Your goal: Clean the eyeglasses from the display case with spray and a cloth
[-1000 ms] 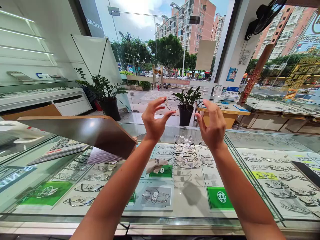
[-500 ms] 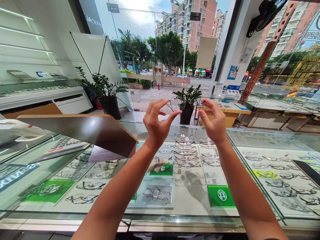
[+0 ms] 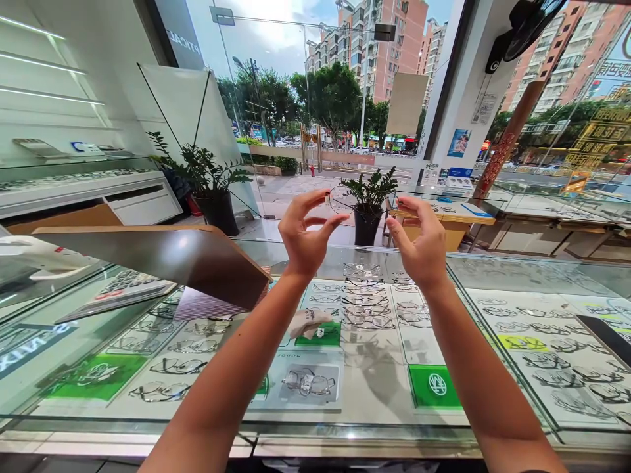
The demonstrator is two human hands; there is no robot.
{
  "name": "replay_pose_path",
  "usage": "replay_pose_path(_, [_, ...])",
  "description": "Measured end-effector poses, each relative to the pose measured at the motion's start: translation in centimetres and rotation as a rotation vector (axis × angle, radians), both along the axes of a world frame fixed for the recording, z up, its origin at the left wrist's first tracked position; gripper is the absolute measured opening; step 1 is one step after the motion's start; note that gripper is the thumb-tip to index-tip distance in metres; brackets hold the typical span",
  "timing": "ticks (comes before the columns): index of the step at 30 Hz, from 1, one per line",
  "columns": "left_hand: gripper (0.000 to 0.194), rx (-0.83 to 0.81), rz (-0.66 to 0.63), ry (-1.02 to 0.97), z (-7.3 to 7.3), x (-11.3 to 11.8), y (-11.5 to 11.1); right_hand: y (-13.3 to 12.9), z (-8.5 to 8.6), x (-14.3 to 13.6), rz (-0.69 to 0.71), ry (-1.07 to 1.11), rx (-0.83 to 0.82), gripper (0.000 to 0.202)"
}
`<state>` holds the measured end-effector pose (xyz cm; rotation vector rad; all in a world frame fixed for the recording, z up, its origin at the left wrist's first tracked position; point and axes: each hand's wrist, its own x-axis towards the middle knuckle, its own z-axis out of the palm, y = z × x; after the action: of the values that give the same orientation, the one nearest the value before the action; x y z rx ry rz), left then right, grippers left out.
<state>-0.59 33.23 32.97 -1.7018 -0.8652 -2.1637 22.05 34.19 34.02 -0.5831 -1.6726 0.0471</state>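
Counter: a glass display case [image 3: 369, 432] is spreading below, rows of frames [image 3: 368, 302] showing inside.
Left: a brown panel [image 3: 152, 256] is jutting over it.
Backdrop: a potted plant [image 3: 366, 230] is standing beyond the eyeglasses [image 3: 340, 200], its leaves muddling the right rim.
Unclear: the temples are blending into the fingers.
Grip: left hand [image 3: 304, 235] and right hand [image 3: 422, 242] are clamping opposite ends, suspending the eyeglasses above the case.

Beyond and left of the left hand [image 3: 306, 231], a grey panel [image 3: 184, 46] reads "PTICAL" – nearer than the right hand [image 3: 421, 242], a green card [image 3: 419, 397] bears a round white logo [image 3: 437, 384] – other lettering is too unclear
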Motion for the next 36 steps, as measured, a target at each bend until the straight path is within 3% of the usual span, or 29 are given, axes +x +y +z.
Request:
replay_pose_path(9, [0.056,0.175,0.102,0.122,-0.3,-0.7,-0.5,0.0,0.3,0.4,0.051,-0.010,-0.069,0.037])
replay_pose_path(14, [0.056,0.150,0.105,0.094,-0.2,-0.8,-0.4,-0.3,0.4,0.5,0.048,-0.017,-0.060,0.037])
replay_pose_path(25, [0.054,-0.117,-0.143,-0.028,0.1,0.2,0.7,-0.6,1.3,1.9,0.177,0.053,-0.254,0.034])
replay_pose_path(36, [0.058,-0.034,-0.225,0.017,0.6,1.2,-0.1,-0.5,1.9,2.2,0.280,0.178,-0.414,0.035])
